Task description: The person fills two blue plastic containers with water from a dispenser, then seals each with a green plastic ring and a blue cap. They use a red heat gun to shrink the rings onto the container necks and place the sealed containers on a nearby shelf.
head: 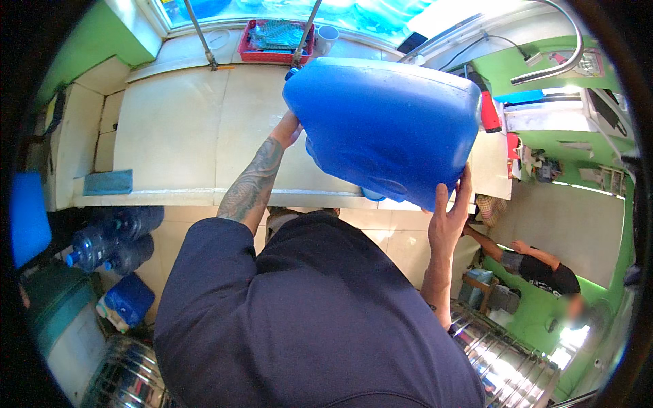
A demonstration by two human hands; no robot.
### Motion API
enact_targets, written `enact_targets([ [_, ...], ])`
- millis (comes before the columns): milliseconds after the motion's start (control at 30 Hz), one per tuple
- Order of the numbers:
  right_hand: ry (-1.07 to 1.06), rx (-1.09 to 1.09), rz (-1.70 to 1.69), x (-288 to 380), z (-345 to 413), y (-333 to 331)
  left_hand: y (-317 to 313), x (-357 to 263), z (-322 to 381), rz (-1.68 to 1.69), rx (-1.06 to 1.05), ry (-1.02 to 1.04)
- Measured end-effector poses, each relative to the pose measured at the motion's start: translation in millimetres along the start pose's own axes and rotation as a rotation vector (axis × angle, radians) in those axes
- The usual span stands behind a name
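A large blue plastic jerrycan (382,122) is tipped on its side between my hands, over the tiled counter (168,132). Its dark cap (292,74) points to the left. My left hand (292,130) grips the cap end, its fingers partly hidden behind the container. Against the lower right corner, near the base, my right hand (449,217) holds with thumb and fingers spread along the wall. Part of a light blue round object (373,194) shows below the jerrycan at the counter's front edge.
A red basket (276,55) and white mug (326,40) stand along the window ledge. A blue cloth (108,182) lies at the counter's left front. Water bottles (109,245) are on the left. Steel tanks (505,357) flank me; another person (546,270) is at right.
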State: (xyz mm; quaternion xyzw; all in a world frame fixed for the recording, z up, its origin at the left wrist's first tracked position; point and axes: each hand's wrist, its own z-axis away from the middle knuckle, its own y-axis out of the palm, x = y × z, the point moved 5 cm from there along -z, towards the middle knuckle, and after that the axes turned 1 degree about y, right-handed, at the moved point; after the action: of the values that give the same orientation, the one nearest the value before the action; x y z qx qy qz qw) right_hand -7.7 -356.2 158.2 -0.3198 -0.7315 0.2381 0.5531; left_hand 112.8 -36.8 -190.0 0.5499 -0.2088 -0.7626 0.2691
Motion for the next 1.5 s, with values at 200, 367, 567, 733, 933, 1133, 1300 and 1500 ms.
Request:
enact_targets([
  [200, 0.179, 0.114, -0.086, -68.8, -24.6, 6.2, -5.2, -33.7, 18.8, -0.292, -0.066, -0.030],
  [367, 0.391, 0.220, -0.052, -196.8, -76.7, 26.0, 41.5, -97.5, 54.3, -0.838, -0.047, -0.061],
  [567, 0.555, 0.467, -0.240, -333.5, -109.4, 113.2, 159.9, -142.1, 98.6, -0.753, 0.034, 0.190],
  [733, 0.602, 0.826, -0.581, -349.8, -141.2, 212.1, 237.4, -155.6, 94.3, -0.458, 0.046, 0.264],
  [933, -0.037, 0.806, 0.147, -346.8, -261.4, 306.0, 273.0, -123.0, 27.0, -0.659, -0.284, 0.421],
  [1133, -0.046, 0.842, 0.383, -379.6, -307.6, 341.9, 280.6, -112.1, -15.9, -0.686, -0.370, 0.525],
  [1300, -0.156, 0.895, 0.328, -376.2, -320.4, 353.7, 283.8, -111.9, -34.1, -0.598, -0.352, 0.511],
  [1500, -0.193, 0.731, 0.104, -344.6, -328.6, 323.5, 287.7, -112.5, -27.3, -0.687, -0.437, 0.540],
])
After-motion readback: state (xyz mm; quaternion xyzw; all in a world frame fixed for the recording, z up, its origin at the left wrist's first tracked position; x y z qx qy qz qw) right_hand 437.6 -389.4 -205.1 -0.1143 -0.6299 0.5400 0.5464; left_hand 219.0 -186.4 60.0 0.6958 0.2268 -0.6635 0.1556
